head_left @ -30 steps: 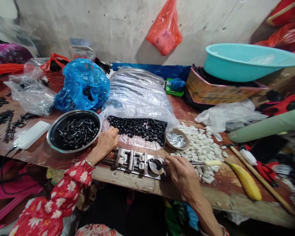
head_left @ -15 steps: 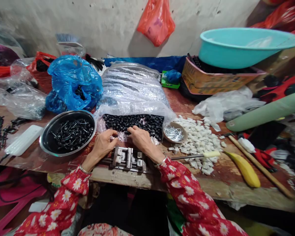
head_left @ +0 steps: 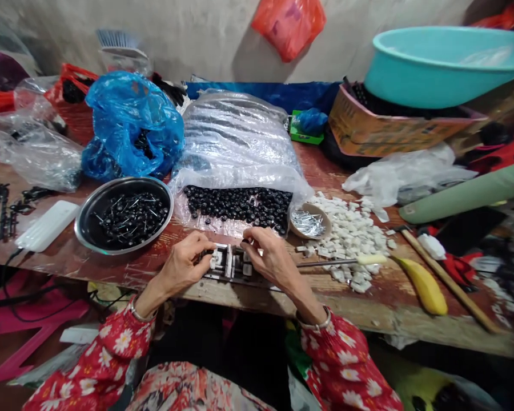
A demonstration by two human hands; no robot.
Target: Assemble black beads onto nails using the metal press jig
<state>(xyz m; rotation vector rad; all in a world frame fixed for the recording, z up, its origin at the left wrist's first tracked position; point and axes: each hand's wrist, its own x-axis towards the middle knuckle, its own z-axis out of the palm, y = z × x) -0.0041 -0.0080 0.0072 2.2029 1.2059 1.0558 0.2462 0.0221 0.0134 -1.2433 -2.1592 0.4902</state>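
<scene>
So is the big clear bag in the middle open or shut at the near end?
Open. The near end of the big clear bag gapes, and loose black parts show in its mouth.

The left hand [head_left: 187, 261] is at nine o'clock on the metal fixture [head_left: 229, 264], the right hand [head_left: 270, 258] at three; steel bowl [head_left: 82, 233] (black-headed pins [head_left: 132, 217] inside) at ten.

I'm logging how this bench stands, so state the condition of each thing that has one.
Left hand: fingers curled at metal fixture's left end
Right hand: fingers bent over its right end
Metal fixture: partly covered by both hands
Metal bowl: upright, holding black parts
Clear bag: open at near end
Small bowl: upright, holding metal pins
Turquoise basin: resting on carton
Banana: unpeeled
Red bag: hanging
</scene>
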